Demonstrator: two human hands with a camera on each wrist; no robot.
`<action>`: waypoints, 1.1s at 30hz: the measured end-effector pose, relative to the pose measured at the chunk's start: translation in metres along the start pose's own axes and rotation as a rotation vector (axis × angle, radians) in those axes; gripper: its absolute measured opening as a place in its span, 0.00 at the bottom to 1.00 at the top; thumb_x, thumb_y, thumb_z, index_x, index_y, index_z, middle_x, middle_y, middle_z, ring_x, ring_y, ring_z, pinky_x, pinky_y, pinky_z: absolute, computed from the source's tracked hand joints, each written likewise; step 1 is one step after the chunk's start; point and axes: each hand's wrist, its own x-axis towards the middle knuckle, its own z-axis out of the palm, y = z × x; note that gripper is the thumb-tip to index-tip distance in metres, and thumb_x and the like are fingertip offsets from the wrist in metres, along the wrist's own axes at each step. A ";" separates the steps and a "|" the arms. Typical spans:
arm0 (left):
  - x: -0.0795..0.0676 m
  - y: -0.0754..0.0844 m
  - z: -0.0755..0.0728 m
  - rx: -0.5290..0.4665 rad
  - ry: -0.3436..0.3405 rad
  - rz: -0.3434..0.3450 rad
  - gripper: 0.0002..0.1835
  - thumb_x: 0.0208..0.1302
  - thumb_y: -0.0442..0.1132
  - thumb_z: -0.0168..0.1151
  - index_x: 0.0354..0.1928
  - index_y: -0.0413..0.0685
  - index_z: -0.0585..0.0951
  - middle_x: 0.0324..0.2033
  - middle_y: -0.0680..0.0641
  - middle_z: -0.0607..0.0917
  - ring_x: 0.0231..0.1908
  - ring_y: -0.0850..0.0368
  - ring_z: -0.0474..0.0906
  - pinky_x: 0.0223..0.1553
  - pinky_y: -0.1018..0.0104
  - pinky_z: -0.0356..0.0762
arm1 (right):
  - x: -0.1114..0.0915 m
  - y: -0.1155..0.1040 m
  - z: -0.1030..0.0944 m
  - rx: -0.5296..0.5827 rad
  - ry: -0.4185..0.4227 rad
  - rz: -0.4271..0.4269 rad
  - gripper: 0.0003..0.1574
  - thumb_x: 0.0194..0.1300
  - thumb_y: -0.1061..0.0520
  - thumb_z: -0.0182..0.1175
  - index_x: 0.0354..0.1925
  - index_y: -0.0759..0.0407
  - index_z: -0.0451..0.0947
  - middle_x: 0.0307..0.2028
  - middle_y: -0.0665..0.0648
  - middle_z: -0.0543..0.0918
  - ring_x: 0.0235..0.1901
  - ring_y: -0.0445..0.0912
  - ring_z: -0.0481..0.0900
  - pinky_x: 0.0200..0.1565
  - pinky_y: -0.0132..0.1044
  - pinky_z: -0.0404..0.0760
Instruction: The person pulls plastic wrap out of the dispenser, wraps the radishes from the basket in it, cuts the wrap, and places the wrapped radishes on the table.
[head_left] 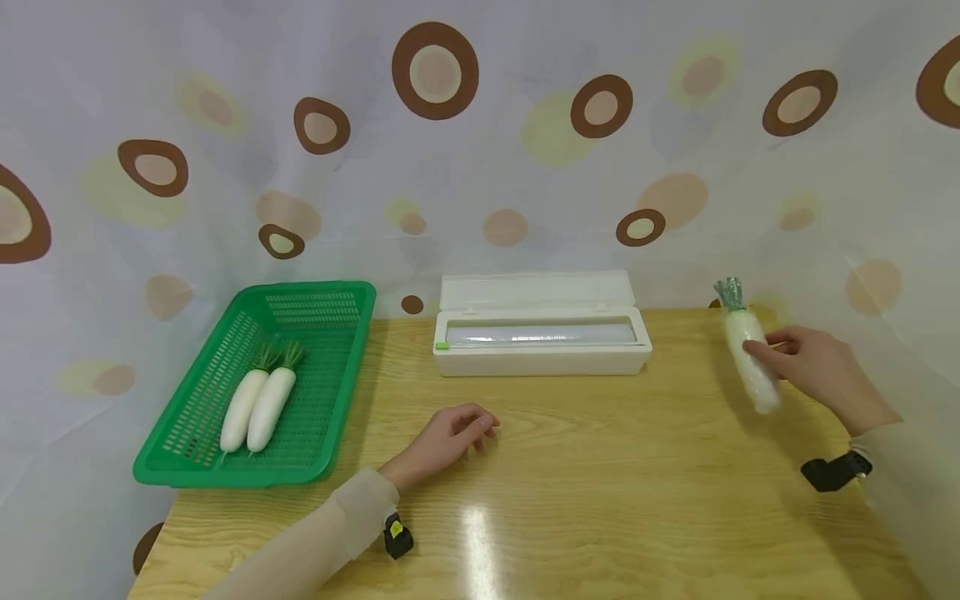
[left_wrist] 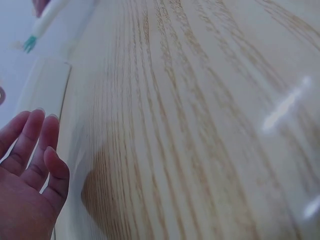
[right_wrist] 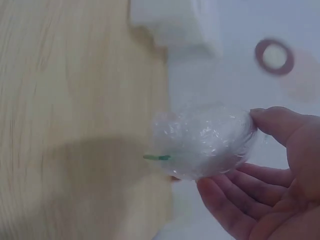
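Observation:
At the right side of the table, my right hand grips a white radish between thumb and fingers. Shiny clear film wraps this radish, and its green tops point toward the curtain. It appears held above the wood, its shadow falling beside it. My left hand hangs loosely curled over the middle of the table and holds nothing; its fingers are spread apart in the left wrist view. Nearest to it is a white cling film box with its lid raised and a film roll inside.
A green plastic basket stands at the left of the wooden table. Two white radishes with green tops, one of them the front radish, lie side by side in it. A dotted curtain hangs behind and along both sides.

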 end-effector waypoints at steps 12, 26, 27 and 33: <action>-0.007 -0.003 -0.006 0.036 0.037 0.013 0.18 0.83 0.48 0.52 0.58 0.42 0.83 0.44 0.41 0.86 0.36 0.50 0.82 0.29 0.65 0.80 | 0.032 0.071 0.018 -0.024 0.004 0.061 0.46 0.80 0.39 0.50 0.59 0.87 0.70 0.52 0.86 0.77 0.48 0.78 0.76 0.43 0.65 0.79; -0.009 0.000 -0.009 0.057 0.031 0.003 0.19 0.83 0.49 0.52 0.59 0.45 0.82 0.40 0.43 0.87 0.35 0.52 0.81 0.27 0.66 0.79 | 0.044 0.083 0.034 -0.073 -0.072 0.070 0.51 0.82 0.36 0.44 0.63 0.87 0.65 0.56 0.86 0.75 0.51 0.79 0.75 0.46 0.66 0.78; -0.009 0.001 -0.009 0.055 0.030 0.003 0.19 0.83 0.49 0.52 0.59 0.44 0.82 0.40 0.42 0.87 0.35 0.52 0.82 0.27 0.66 0.79 | 0.044 0.083 0.034 -0.081 -0.069 0.065 0.51 0.82 0.36 0.44 0.63 0.88 0.64 0.56 0.86 0.75 0.51 0.79 0.75 0.46 0.67 0.77; -0.009 0.000 -0.006 0.041 0.037 0.009 0.17 0.82 0.46 0.53 0.59 0.43 0.82 0.41 0.40 0.86 0.36 0.47 0.82 0.26 0.66 0.77 | 0.039 0.077 0.034 -0.099 -0.084 0.060 0.54 0.81 0.35 0.44 0.64 0.91 0.59 0.57 0.88 0.72 0.53 0.81 0.73 0.49 0.70 0.75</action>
